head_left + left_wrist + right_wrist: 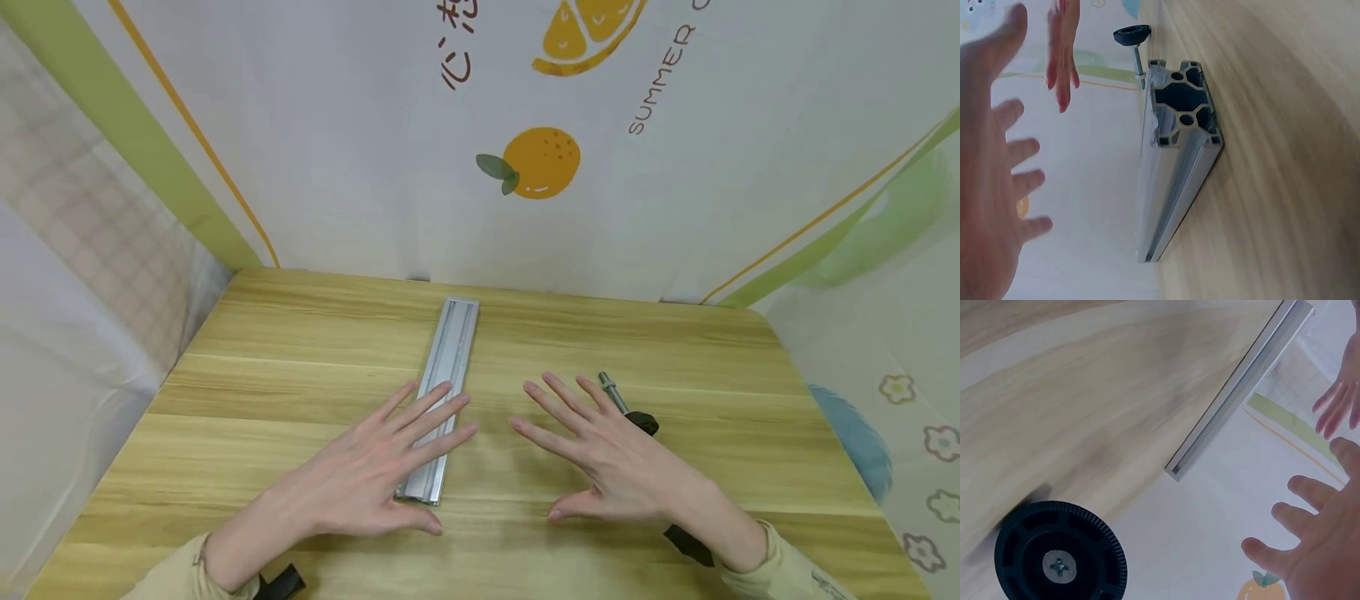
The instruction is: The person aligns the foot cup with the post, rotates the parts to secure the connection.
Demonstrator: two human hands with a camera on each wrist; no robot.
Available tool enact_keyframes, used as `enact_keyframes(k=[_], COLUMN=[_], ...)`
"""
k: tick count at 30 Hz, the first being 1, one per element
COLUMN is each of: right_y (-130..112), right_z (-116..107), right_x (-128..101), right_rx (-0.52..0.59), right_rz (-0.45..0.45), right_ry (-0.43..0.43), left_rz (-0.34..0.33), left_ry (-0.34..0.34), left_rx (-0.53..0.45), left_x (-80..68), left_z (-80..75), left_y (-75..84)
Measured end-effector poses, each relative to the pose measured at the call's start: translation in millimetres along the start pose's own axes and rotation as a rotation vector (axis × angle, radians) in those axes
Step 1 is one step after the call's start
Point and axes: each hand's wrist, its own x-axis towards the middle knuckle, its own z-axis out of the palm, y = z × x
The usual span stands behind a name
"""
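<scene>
Now both hands hover palm-down, fingers spread, gripping nothing: left hand [367, 479] over the long silver aluminium rail [448, 367], right hand [607, 454] above the black-knobbed metal bolt [628, 408].

Wooden table [247, 375], light grain, fills the foreground; white printed cloth backdrop [360, 133] stands behind it from 9 to 3 o'clock, bearing an orange print [540, 162] at 12 o'clock, a lemon-slice print [588, 29] above it, and green-and-orange border stripes [161, 154] at 10 o'clock.
</scene>
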Motion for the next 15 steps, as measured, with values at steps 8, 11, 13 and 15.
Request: enact_keyframes(k=[8, 11, 13, 15], right_y=[2.8, 4.8, 6.8, 8.7], right_z=[2.6, 3.7, 5.0, 6.6], right_x=[5.3, 8.3, 10.3, 12.7], right_rx=[0.003, 0.014, 0.021, 0.033], right_rz=[0.028, 0.037, 0.039, 0.043], right_ry=[-0.005, -0.011, -0.009, -0.006], left_rz=[-0.107, -0.124, -0.137, -0.148], left_ry=[-0.01, -0.007, -0.017, -0.024], left_rx=[0.034, 0.031, 0.031, 0.029], left_x=[1.5, 1.8, 1.8, 1.7], left_z=[5.6, 7.0, 7.9, 9.2], left_y=[2.6, 2.4, 2.3, 2.0])
